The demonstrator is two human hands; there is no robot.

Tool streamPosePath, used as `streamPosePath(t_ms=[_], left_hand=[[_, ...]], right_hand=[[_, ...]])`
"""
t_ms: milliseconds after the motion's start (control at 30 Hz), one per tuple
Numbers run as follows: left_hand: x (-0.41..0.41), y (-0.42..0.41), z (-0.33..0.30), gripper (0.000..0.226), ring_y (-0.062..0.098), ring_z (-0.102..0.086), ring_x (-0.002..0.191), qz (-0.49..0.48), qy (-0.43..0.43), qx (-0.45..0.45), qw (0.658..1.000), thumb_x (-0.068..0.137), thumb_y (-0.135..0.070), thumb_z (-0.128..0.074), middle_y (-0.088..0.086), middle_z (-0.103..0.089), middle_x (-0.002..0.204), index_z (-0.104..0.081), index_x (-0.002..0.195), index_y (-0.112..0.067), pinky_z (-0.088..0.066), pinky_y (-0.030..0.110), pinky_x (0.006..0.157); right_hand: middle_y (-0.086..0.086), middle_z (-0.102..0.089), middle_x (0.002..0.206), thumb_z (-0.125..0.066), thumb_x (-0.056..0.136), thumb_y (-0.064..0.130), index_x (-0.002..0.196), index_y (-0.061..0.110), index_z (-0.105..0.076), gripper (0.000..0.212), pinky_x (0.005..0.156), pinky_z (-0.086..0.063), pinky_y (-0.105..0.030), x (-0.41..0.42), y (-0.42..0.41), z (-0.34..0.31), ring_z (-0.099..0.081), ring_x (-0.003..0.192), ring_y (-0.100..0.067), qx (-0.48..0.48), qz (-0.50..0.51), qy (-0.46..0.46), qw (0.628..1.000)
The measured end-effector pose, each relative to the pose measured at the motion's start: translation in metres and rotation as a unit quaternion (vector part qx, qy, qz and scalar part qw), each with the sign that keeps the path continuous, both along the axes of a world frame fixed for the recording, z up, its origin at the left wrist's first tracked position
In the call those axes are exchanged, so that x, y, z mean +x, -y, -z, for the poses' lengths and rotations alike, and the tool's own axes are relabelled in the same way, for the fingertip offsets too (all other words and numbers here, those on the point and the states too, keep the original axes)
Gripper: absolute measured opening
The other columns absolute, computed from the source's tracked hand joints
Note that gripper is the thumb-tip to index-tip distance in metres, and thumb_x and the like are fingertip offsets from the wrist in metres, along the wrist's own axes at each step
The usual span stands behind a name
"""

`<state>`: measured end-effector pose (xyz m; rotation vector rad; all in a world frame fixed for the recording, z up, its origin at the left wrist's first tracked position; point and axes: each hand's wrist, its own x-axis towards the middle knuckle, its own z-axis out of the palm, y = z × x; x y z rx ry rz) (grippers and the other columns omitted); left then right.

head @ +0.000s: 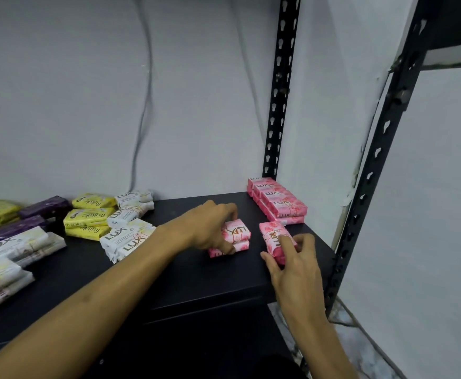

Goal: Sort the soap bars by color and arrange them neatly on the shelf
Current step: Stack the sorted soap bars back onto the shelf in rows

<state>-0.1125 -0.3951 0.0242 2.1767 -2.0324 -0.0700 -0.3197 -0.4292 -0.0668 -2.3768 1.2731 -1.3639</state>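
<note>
On the black shelf [185,272] my left hand [210,228] grips a small stack of two pink soap bars [237,233] from above, fingers curled over its far and near sides. My right hand [292,258] holds another pink soap bar [273,236] just to the right, thumb at its near end and fingers on top. A neat row of pink bars [278,201], stacked two high, stands at the back right corner. White bars [125,236], yellow bars [89,217] and purple bars [43,209] lie in groups to the left.
A black slotted upright [278,105] rises behind the pink row, and another upright [382,149] stands at the shelf's front right. More white bars [2,280] sit near the left front edge. A grey cable [144,105] hangs down the wall.
</note>
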Motion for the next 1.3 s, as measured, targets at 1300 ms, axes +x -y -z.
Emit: streamPosePath(t_ms=[1300], left_hand=[[0.028,-0.033,-0.021,0.083,0.002,-0.041,0.136,0.154,-0.184,0.153,0.959,0.069,-0.042,-0.089,-0.028,-0.04,0.149,-0.044,0.138,-0.058,-0.039,0.036,0.113]], right_hand=[[0.01,-0.037,0.117,-0.083,0.071,0.049,0.108,0.026,-0.06,0.049,0.068,-0.036,0.001,-0.037,0.029,-0.024,-0.049,0.09,0.013,0.079,-0.077,-0.014,0.994]])
